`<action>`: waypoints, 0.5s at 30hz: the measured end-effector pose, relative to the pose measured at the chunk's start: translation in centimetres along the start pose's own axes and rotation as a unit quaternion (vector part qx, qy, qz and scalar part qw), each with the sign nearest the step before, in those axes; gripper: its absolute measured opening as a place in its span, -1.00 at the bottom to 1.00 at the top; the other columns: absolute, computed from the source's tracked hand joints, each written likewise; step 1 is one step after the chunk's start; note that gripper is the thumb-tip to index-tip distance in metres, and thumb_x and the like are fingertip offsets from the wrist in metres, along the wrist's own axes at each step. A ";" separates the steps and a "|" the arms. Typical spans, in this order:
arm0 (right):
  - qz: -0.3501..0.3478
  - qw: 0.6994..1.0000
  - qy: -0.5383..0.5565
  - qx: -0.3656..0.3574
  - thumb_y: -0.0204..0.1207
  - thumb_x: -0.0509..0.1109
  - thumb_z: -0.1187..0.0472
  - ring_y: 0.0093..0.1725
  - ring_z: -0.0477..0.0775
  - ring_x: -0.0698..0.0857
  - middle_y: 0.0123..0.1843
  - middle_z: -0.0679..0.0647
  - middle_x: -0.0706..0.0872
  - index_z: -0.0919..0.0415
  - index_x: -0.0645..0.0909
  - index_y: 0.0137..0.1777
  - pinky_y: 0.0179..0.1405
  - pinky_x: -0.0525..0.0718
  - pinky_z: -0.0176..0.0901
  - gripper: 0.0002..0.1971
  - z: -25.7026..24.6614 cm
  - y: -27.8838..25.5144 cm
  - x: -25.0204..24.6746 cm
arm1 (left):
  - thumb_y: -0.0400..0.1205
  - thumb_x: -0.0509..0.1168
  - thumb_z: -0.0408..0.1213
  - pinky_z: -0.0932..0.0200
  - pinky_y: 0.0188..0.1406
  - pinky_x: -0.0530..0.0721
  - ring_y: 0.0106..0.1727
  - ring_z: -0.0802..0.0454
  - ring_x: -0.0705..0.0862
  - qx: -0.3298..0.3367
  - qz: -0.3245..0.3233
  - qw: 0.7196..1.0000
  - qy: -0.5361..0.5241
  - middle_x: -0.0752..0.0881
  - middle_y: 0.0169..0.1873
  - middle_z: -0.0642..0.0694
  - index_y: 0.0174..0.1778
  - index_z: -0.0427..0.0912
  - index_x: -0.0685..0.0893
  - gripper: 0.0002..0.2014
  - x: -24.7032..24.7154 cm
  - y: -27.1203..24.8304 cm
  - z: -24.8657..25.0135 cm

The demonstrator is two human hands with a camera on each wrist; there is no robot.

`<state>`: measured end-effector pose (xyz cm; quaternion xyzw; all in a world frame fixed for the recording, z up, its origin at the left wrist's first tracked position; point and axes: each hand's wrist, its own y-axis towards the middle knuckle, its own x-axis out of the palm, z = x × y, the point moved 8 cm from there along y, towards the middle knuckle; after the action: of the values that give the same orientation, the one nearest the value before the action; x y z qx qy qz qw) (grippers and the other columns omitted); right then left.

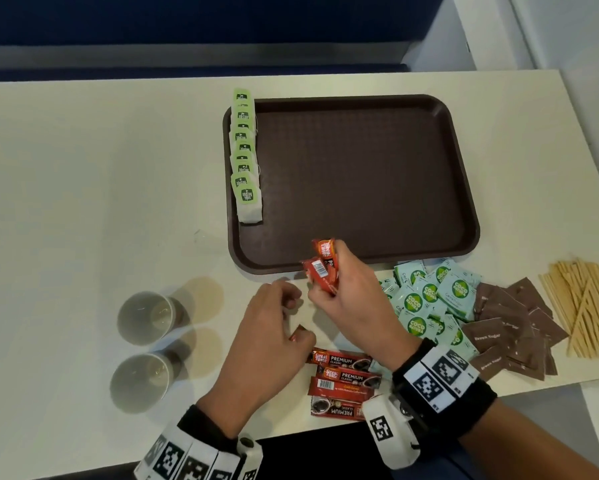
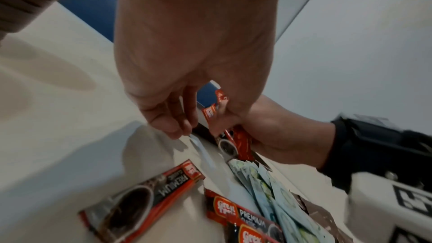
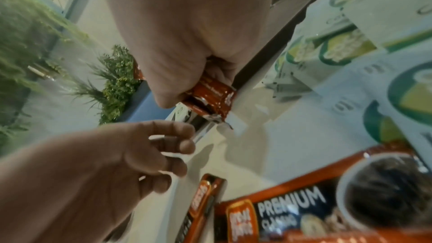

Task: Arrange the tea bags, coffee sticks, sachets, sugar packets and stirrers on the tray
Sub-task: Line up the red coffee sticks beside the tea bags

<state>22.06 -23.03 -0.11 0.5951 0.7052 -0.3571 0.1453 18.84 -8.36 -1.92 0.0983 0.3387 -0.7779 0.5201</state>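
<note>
A brown tray (image 1: pixel 360 174) lies at the table's middle, with a row of green tea bags (image 1: pixel 244 150) along its left side. At the tray's near edge my right hand (image 1: pixel 325 271) grips a bunch of red coffee sticks (image 1: pixel 320 268), which the right wrist view shows as coffee sticks (image 3: pixel 210 99) pinched under the thumb. My left hand (image 1: pixel 291 299) hovers just left of them, fingers loosely curled and holding nothing. More coffee sticks (image 1: pixel 343 375) lie on the table below the hands. Green-and-white sachets (image 1: pixel 429 299), brown sugar packets (image 1: pixel 512 327) and wooden stirrers (image 1: pixel 585 306) lie to the right.
Two paper cups (image 1: pixel 145 317) (image 1: pixel 142 379) stand on the table to the left of my hands. The table's near edge runs just behind my wrists. A blue bench lies beyond the far edge.
</note>
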 end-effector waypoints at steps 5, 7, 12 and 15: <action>0.068 0.989 0.128 0.034 0.69 0.47 0.22 -0.32 -0.11 0.65 -0.24 -0.01 0.67 -0.01 0.51 0.04 -0.22 0.75 -0.17 -0.82 0.1 0.2 -3.2 | 0.68 0.51 -0.15 0.29 0.25 0.58 0.26 0.16 0.52 0.029 -0.059 0.985 0.158 0.56 0.22 0.16 0.29 0.11 0.50 -0.64 1.7 -0.2 0.2; 0.091 0.979 0.175 0.059 0.71 0.46 0.22 -0.34 -0.17 0.63 -0.27 -0.01 0.64 0.01 0.53 0.00 -0.23 0.71 -0.36 -0.84 0.2 0.2 -4.2 | 0.73 0.48 -0.16 0.32 0.21 0.57 0.23 0.16 0.56 0.015 -0.057 0.984 0.167 0.62 0.21 0.14 0.28 0.12 0.50 -0.68 1.6 0.0 0.1; 0.075 0.939 0.300 0.153 0.78 0.40 0.16 -0.03 -0.15 0.88 -0.02 0.08 0.84 0.12 0.60 0.18 -0.10 0.83 -0.33 -0.92 0.9 0.8 -4.9 | 0.82 0.36 -0.21 0.45 0.09 0.54 0.13 0.16 0.63 0.000 -0.041 0.991 0.125 0.66 0.12 0.15 0.25 0.11 0.58 -0.84 0.4 1.0 0.9; 0.052 0.901 0.397 0.167 0.82 0.34 0.22 -0.07 0.07 0.93 -0.03 0.24 0.91 0.25 0.58 0.29 -0.25 0.86 -0.13 -0.85 0.3 1.0 -4.9 | 0.86 0.27 -0.29 0.59 -0.04 0.53 0.08 0.22 0.65 0.001 -0.042 0.999 0.028 0.56 0.10 0.19 0.20 0.10 0.65 -0.84 -1.0 2.0 2.0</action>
<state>24.17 -26.85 2.41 0.7390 0.6023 -0.1958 -0.2297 21.43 -9.36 -0.75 0.1065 0.3564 -0.7962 0.4773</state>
